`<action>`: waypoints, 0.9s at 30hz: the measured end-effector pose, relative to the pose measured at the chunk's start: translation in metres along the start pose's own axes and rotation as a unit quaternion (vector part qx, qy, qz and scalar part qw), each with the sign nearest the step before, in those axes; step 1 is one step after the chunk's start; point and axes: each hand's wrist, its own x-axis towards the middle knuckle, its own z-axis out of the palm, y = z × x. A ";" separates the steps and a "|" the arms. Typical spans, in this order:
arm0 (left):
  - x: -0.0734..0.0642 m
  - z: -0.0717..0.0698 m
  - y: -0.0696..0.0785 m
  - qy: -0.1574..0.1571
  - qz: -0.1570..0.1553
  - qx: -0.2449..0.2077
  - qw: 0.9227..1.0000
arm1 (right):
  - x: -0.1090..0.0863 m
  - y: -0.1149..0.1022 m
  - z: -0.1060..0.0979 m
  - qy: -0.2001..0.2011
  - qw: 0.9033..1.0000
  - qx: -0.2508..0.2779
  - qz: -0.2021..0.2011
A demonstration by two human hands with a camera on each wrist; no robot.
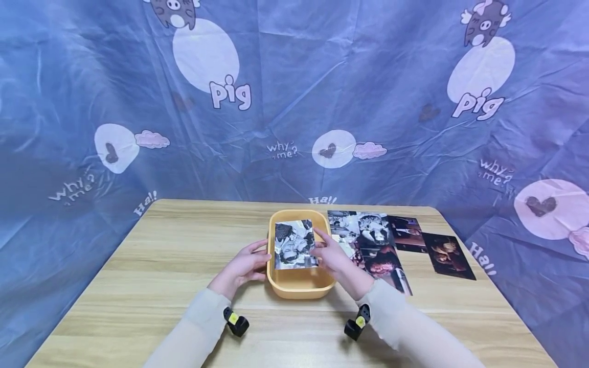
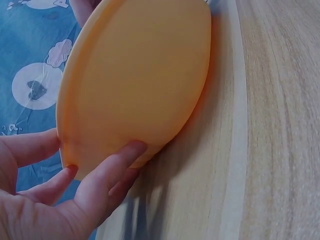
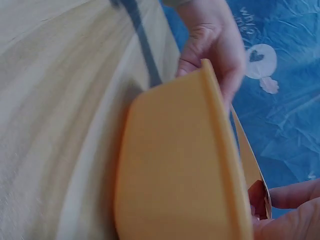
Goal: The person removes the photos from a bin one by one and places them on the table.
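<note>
A yellow-orange plastic tray (image 1: 299, 293) with rounded corners stands near the middle of the table. At its left side my left hand (image 1: 244, 266) holds the rim and outer wall; the left wrist view shows spread fingers (image 2: 112, 172) against the plastic. My right hand (image 1: 335, 255) reaches over the tray's right rim and pinches the right edge of a black-and-white photo print (image 1: 294, 244). That print is over the tray's inside, picture side up; whether it touches the bottom cannot be seen. In the right wrist view, the tray wall (image 3: 175, 165) partly hides the right fingertips.
Right of the tray lies a group of photo prints (image 1: 375, 230), some black-and-white, some in colour. Two dark prints (image 1: 407, 230) (image 1: 448, 255) lie farther right. The wooden table (image 1: 152, 286) ends against a blue patterned cloth (image 1: 294, 102) at the back.
</note>
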 end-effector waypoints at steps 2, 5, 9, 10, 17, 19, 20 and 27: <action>0.000 0.000 0.000 -0.001 0.001 0.002 1.000 | -0.001 -0.005 -0.005 0.004 1.000 0.000 -0.004; 0.000 0.000 0.001 0.000 0.002 0.004 1.000 | -0.002 -0.010 -0.015 0.004 1.000 0.000 -0.017; 0.000 -0.001 0.002 -0.001 0.005 0.006 1.000 | -0.003 -0.016 -0.033 0.008 1.000 0.008 -0.028; 0.000 -0.001 0.002 0.000 0.005 0.006 1.000 | -0.004 -0.017 -0.039 0.010 1.000 0.006 -0.027; 0.000 -0.002 0.001 -0.001 0.004 0.006 1.000 | -0.014 -0.028 -0.091 0.020 0.998 0.040 -0.044; -0.001 -0.002 0.001 -0.002 0.004 0.005 1.000 | -0.018 -0.029 -0.108 0.028 0.997 0.047 -0.048; -0.001 -0.002 0.002 -0.003 0.004 0.004 1.000 | -0.020 -0.030 -0.116 0.032 0.997 0.052 -0.051; -0.001 -0.004 0.003 -0.005 0.002 0.010 1.000 | -0.035 -0.026 -0.177 0.037 0.991 0.098 -0.088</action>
